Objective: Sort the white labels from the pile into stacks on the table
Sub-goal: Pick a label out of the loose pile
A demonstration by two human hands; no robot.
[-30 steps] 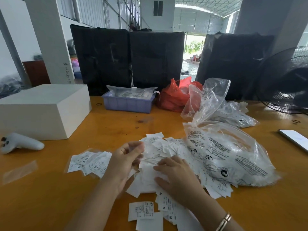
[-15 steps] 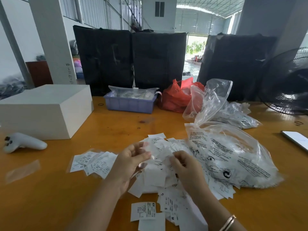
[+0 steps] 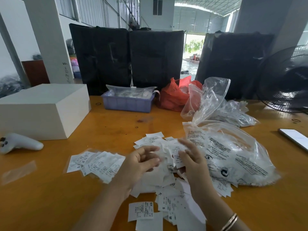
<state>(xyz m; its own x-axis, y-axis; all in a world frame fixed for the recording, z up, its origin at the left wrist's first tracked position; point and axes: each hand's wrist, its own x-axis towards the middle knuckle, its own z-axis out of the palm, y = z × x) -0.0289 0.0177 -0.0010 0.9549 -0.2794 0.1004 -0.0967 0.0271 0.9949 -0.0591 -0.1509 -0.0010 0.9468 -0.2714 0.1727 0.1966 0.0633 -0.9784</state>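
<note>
- Dozens of white labels (image 3: 164,185) lie in a loose, overlapping pile at the lower centre of the frame, on the orange table (image 3: 50,202); each is a small paper-like rectangle with fine black print, and some show size letters such as S, M and XS.
- 1 fanned stack of labels (image 3: 96,163) sits left of centre, apart from the pile; 2 more labels (image 3: 141,212) lie near the bottom edge.
- The left hand (image 3: 141,164) reaches up from the bottom of the frame and hovers over the pile's left side, palm turned inward, fingers loosely curled and slightly spread; it is blurred, so I cannot tell whether it holds anything.
- The right hand (image 3: 193,162) rises over the pile's right side, its thumb and fingers pinching a small bunch of labels (image 3: 177,155) held upright; a bracelet (image 3: 230,221) circles the wrist.
- A clear printed bag (image 3: 233,152) lies just right of the pile, touching it.
- A white box (image 3: 41,110) and a white controller (image 3: 20,144) sit at the left.
</note>
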